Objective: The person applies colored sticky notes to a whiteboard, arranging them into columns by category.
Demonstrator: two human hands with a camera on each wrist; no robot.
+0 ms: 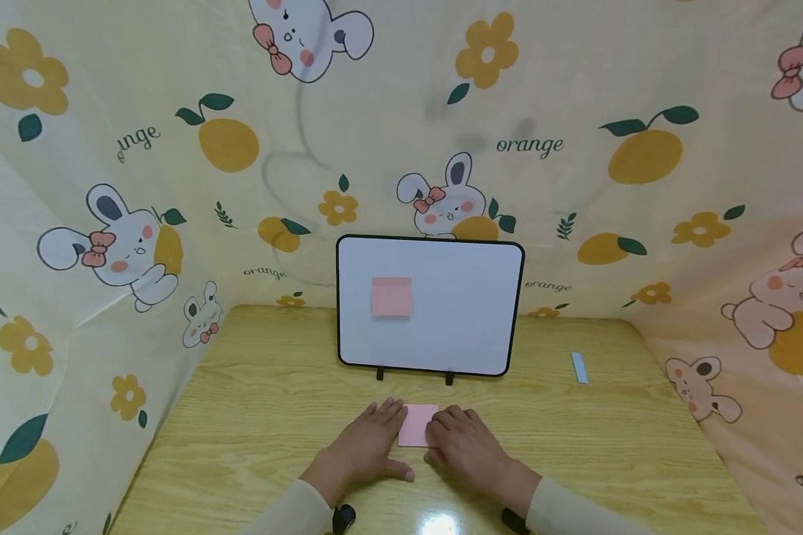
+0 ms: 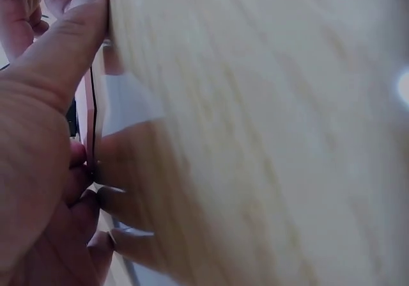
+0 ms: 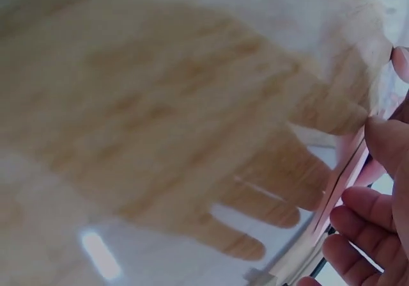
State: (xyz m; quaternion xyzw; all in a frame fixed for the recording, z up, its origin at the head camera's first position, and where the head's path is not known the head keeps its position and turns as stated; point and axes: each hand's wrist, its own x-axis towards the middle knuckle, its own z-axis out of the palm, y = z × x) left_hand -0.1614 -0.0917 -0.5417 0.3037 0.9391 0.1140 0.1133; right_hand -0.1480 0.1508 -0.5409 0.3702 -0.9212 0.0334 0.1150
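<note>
A pad of pink sticky notes point(image 1: 418, 426) lies on the table between the two hands. My left hand point(image 1: 369, 440) rests flat on the tabletop, its fingers extended along the pad's left edge and its thumb spread toward the front. On the other side, my right hand point(image 1: 467, 446) has its fingers curled over the pad's right edge. In the right wrist view, the thumb is at the near corner of the pad point(image 3: 339, 199), with the fingers beyond it, pinching that side. The pad's right edge is hidden under this hand in the head view.
Behind the hands stands a whiteboard point(image 1: 455, 312) with a black frame and small feet. One pink square note point(image 1: 391, 297) is stuck on its left part. A light blue strip point(image 1: 579, 368) lies at the back right. Printed cloth point(image 1: 388, 134) walls surround the wooden table point(image 1: 254, 416).
</note>
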